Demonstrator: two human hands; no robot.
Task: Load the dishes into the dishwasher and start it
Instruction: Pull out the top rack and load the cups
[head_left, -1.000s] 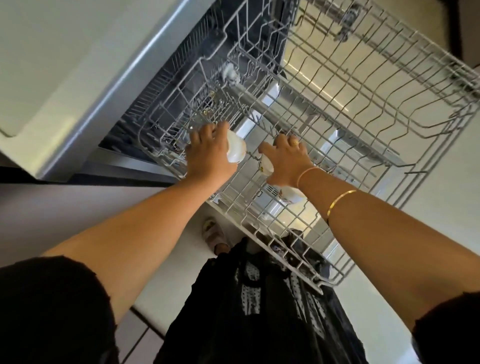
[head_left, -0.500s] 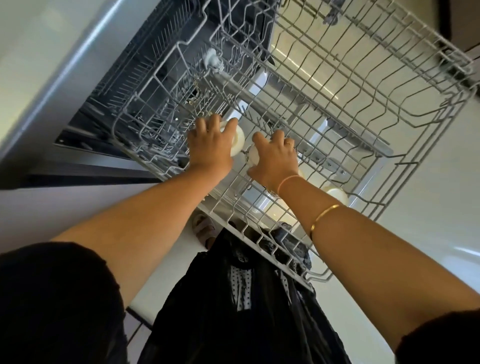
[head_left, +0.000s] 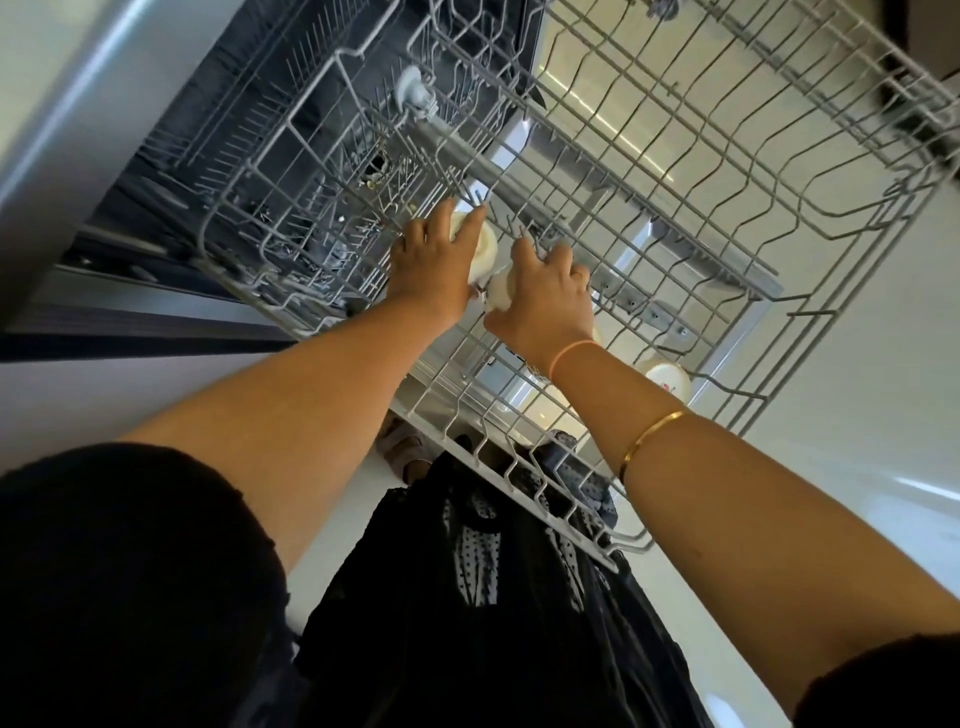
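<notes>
White cup (head_left: 480, 249) in left grip (head_left: 428, 270), fingers (head_left: 474, 217) curled round it, low in the pulled-out wire rack (head_left: 597, 171). Right grip (head_left: 545, 301) wraps second cup (head_left: 501, 291), just beside the first. Third cup (head_left: 667, 379) sits in rack, nearer right edge. Gold bangle (head_left: 652, 436) on right forearm. Dishwasher (head_left: 249, 135) open behind.

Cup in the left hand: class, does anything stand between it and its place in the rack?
Nothing visible does. The left hand grips the cup already down among the rack wires; the second cup, held by the right hand, sits close beside it, not beneath.
</notes>
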